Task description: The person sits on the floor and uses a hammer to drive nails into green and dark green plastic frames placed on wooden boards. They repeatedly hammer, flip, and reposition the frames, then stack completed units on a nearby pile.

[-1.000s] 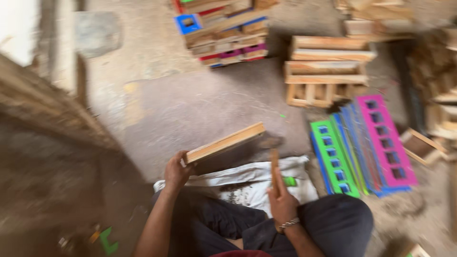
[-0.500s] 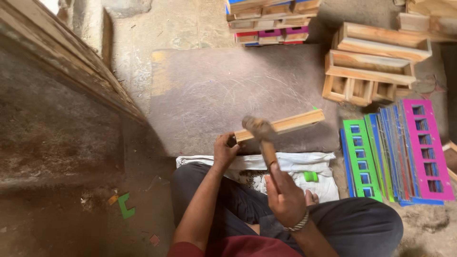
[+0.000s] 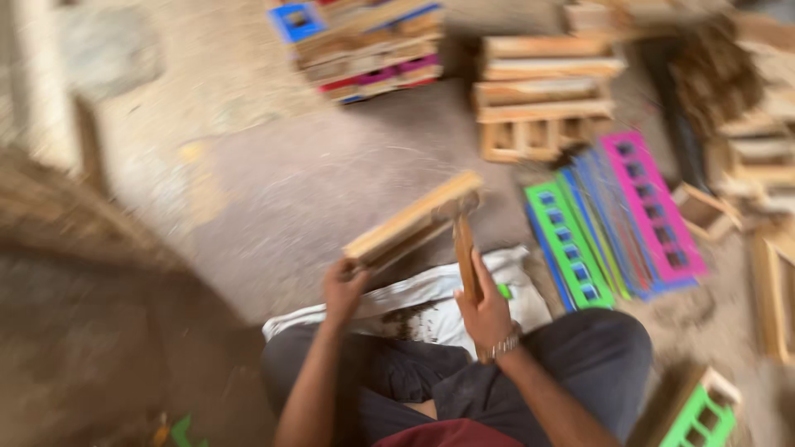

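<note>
I sit on the floor with my legs crossed, and the view is blurred by motion. My left hand (image 3: 341,287) grips the near end of a long wooden frame piece (image 3: 412,219) that slants up to the right. My right hand (image 3: 484,310), a bracelet on its wrist, holds the wooden handle of a hammer (image 3: 465,252). The hammer's head touches the far end of the wooden piece. A white cloth (image 3: 431,302) lies across my lap under both hands.
Flat painted lattice frames in green (image 3: 571,246), blue and pink (image 3: 654,207) lie on the floor to the right. Stacks of wooden frames (image 3: 542,99) and painted ones (image 3: 364,45) stand farther off. A green-fronted wooden box (image 3: 691,410) sits by my right knee.
The hammer, raised half a second ago, has come down onto the far end of the wooden piece. The camera has swung, shifting the scene sideways.
</note>
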